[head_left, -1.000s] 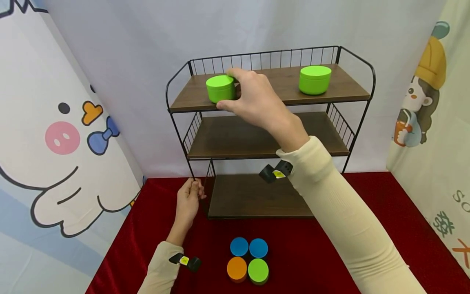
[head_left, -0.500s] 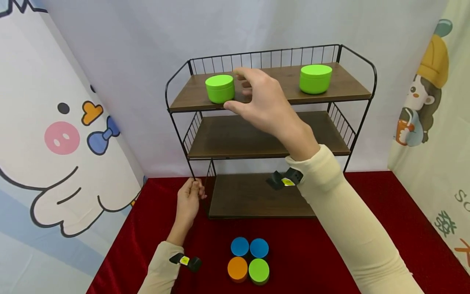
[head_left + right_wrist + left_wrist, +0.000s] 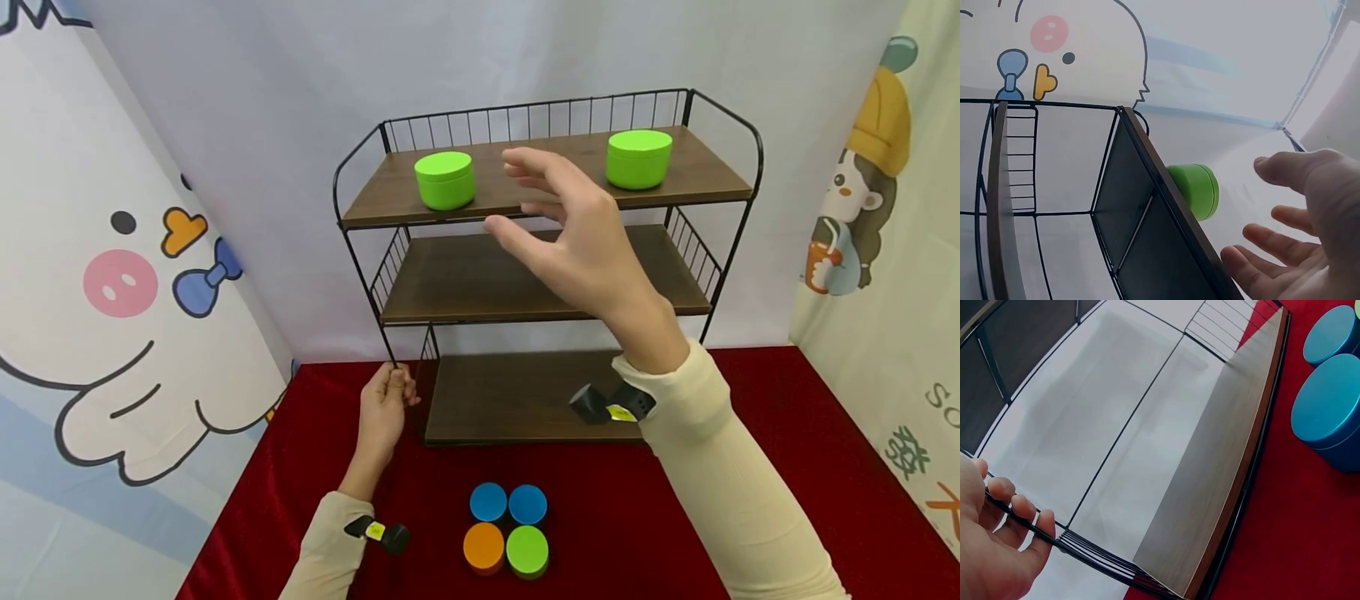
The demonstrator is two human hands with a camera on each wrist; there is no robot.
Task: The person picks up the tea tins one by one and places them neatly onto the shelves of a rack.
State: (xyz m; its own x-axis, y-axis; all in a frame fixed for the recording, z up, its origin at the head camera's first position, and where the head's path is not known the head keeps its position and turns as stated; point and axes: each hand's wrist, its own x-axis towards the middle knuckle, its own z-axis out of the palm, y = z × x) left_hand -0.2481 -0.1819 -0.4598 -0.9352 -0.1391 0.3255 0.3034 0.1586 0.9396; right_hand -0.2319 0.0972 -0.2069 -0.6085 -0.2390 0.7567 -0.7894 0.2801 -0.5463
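A three-tier shelf rack with brown boards and a black wire frame stands at the back. On its top board, toward the left, sits a round green tin; a second green tin is toward the right. My right hand hovers in front of the upper boards, between the two tins, fingers spread and holding nothing. In the right wrist view the left green tin stands apart from the fingertips. Low on the rack's left side, my left hand grips the black metal upright with curled fingers.
On the red cloth before the rack stand two blue tins, an orange tin and a green-lidded tin, close together. Printed curtains hang at the sides and a pale one behind.
My right hand has let go of the left green tin and drawn back to the right and down. That tin stays on the top board; my left hand keeps its grip on the upright.
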